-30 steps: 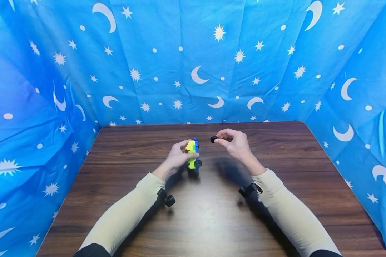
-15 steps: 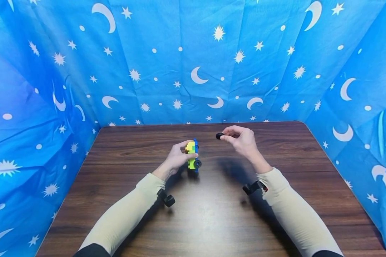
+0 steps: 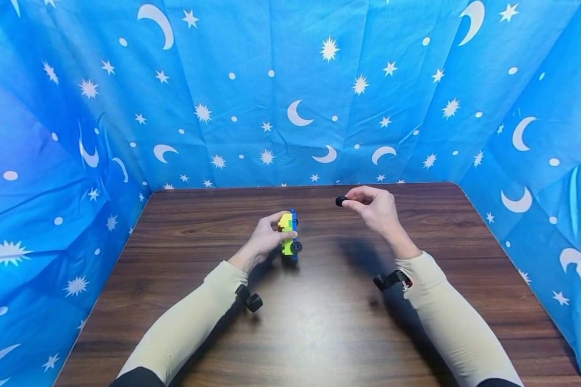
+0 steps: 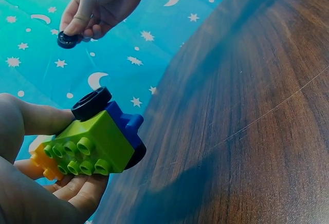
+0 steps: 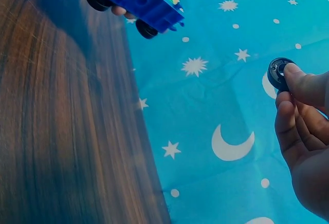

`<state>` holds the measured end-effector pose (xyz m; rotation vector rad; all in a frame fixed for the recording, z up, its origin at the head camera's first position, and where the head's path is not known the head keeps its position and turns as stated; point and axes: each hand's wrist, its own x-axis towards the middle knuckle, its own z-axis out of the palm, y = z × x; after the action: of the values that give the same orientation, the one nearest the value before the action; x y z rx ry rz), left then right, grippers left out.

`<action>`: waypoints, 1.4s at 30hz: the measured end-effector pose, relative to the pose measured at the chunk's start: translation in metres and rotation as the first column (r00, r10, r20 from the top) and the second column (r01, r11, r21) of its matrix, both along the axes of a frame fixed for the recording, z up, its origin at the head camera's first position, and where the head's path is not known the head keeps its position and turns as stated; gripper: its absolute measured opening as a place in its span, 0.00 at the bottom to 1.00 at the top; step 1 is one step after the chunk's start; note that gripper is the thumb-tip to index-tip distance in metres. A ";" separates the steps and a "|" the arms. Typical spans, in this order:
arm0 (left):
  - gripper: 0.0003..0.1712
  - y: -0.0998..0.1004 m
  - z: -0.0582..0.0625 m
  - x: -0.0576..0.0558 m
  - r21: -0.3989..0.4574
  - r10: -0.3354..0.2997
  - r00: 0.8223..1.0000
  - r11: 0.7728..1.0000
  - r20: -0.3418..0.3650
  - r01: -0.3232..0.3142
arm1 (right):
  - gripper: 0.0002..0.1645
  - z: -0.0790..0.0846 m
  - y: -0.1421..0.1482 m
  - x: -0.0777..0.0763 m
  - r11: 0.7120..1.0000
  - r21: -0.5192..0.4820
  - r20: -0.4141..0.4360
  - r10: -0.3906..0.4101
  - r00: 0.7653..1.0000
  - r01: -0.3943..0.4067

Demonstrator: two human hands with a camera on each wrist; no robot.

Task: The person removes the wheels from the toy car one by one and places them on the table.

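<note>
My left hand (image 3: 265, 236) grips a small toy car (image 3: 288, 242) built of bricks, tipped on its side above the table. In the left wrist view its green studded brick (image 4: 110, 136) faces the camera, with an orange brick (image 4: 45, 163) behind and a black wheel (image 4: 92, 104) on top. The right wrist view shows the car's blue base (image 5: 136, 2) from below, with two black wheels along its lower side. Apart from the car, to its right, my right hand (image 3: 378, 210) pinches a loose black wheel (image 5: 279, 74) between thumb and fingers.
A dark wood-grain table (image 3: 310, 328) lies under both hands. Blue cloth (image 3: 252, 91) with white moons and stars hangs behind the table and along both sides. A small black camera (image 3: 249, 298) is strapped to the left wrist, another (image 3: 389, 280) to the right.
My right hand has moved to the right and slightly farther back with the loose wheel, widening the gap to the car. The left hand and the car have hardly moved.
</note>
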<state>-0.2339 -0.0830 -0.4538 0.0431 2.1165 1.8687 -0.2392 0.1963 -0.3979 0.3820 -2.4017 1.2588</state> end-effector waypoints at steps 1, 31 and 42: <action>0.38 0.000 0.000 0.000 0.000 -0.002 1.000 1.000 0.002 0.002 | 0.09 0.000 0.002 0.000 1.000 0.000 -0.002 -0.006 1.000 0.006; 0.39 0.000 0.000 0.001 0.026 0.006 1.000 1.000 0.012 -0.007 | 0.09 -0.016 0.034 0.004 0.997 0.036 0.022 -0.070 0.997 0.069; 0.39 0.000 -0.001 0.002 0.023 0.002 1.000 1.000 0.001 -0.002 | 0.08 -0.024 0.038 0.005 0.994 0.084 0.094 -0.083 0.992 0.075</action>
<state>-0.2315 -0.0833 -0.4546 0.0458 2.0951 1.8938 -0.2342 0.2345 -0.4224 0.2513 -2.5291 1.1736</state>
